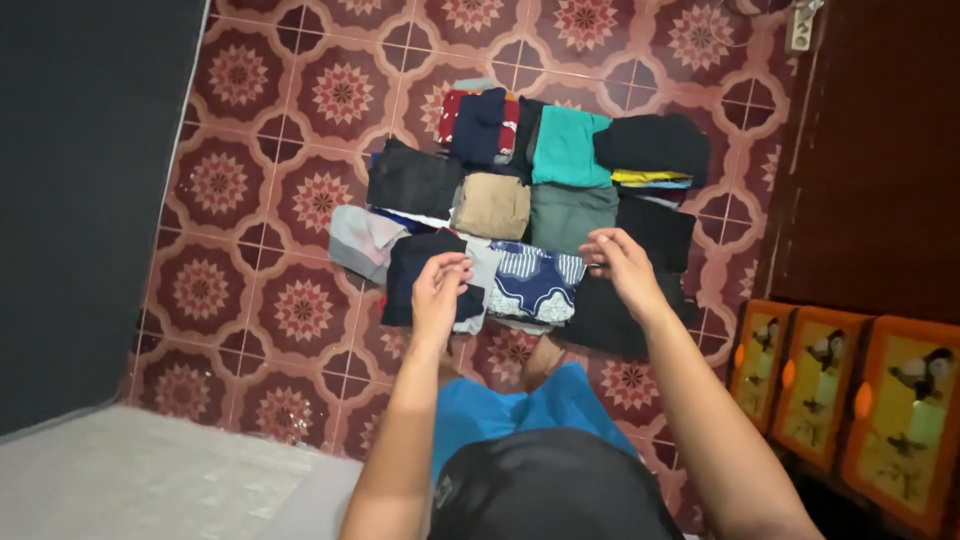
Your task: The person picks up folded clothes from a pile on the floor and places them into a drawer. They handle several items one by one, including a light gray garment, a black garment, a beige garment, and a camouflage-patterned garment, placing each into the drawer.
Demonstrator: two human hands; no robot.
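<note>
Hands, left [440, 285] and right [617, 262], each pinch the blue patterned cloth [535, 283] among folded clothes [490, 205]

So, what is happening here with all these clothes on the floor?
A person sits on the tiled floor with folded clothes laid out in rows in front of them. Both hands reach over the nearest row: the left hand touches a dark navy piece, and the right hand is at the edge of a black piece. Between the hands lies a blue and white patterned piece. The other piles, such as the teal one, lie untouched.
</note>
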